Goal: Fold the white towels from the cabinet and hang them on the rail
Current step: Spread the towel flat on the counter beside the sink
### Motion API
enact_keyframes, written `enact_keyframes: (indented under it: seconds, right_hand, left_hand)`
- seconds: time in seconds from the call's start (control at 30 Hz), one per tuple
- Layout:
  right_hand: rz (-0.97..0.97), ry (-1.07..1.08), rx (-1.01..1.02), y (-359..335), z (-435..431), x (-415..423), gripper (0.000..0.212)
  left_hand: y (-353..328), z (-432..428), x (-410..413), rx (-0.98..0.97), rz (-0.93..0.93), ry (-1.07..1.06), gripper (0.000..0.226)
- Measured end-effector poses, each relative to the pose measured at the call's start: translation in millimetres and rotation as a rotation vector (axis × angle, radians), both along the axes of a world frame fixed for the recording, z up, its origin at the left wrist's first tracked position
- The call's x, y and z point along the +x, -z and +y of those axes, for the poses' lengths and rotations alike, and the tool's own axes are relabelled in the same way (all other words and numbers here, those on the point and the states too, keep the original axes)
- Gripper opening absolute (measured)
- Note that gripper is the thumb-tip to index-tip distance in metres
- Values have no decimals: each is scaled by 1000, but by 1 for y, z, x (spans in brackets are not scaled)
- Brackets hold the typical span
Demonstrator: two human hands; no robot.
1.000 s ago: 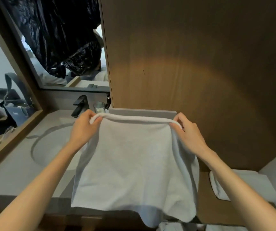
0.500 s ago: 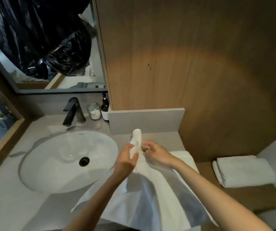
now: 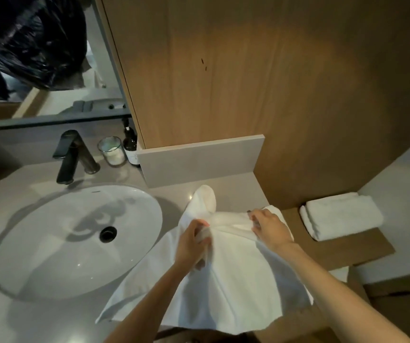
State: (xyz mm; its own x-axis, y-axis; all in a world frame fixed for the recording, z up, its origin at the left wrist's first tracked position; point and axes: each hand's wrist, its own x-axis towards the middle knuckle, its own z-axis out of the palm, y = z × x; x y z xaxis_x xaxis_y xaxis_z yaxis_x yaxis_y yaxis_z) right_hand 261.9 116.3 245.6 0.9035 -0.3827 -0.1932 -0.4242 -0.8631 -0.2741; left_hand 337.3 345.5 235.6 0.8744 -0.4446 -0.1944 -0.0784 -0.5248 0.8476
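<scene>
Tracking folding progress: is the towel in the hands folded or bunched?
Bunched: left hand and right hand grip the gathered top of the white towel; the rest fans out loosely.

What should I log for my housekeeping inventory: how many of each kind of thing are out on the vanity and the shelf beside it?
White towels: 2, the held towel and the folded towel on the wooden shelf
Dark bottle: 1
Glass jar: 1
Black tap: 1
Sink: 1
Total: 6

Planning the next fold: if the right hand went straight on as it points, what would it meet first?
Probably the raised fold of the white towel, just ahead of the right hand; beyond that, the grey upstand. Depth is unclear.
</scene>
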Motion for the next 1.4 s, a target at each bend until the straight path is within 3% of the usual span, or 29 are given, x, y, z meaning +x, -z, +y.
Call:
enact_keyframes:
  seconds: [0.17,0.3,0.4,0.57,0.73,0.87,0.93,1.0,1.17,1.3,1.4]
  right_hand:
    - [-48,-34,-208,-18,2,0,24]
    - [-357,7,-398,-61,14,-7,20]
    - [-513,-63,-283,-74,45,-27,20]
    - [-203,-207,-133,-44,89,-64,7]
    - [-327,-297,-197,-25,72,-65,21]
    - [-308,-131,199,-43,53,-53,11]
    - [-241,-38,353,-45,46,-43,32]
    - [-127,-71,271,-43,39,-36,33]
    - [-7,-277,-198,-35,45,-39,26]
    - [72,-383,-248,-42,48,-43,21]
    - [4,-327,-232,-59,36,-42,15]
  left_hand:
    - [6,2,-3,-85,14,-14,16]
    - [7,0,0,-98,42,-23,16]
    - [9,-2,-1,-126,17,-33,17]
    - [9,-4,-3,-123,28,-70,18]
    - [15,-2,-1,-110,-3,-61,23]
    - [15,-1,-1,-102,27,-68,22]
    - [17,0,-3,-96,9,-69,22]
    - [19,3,-5,-98,5,-87,22]
    - [20,10,-11,-68,-33,-142,17]
    - [19,11,-13,-109,-28,-147,22]
    - [20,12,-10,-110,6,-164,23]
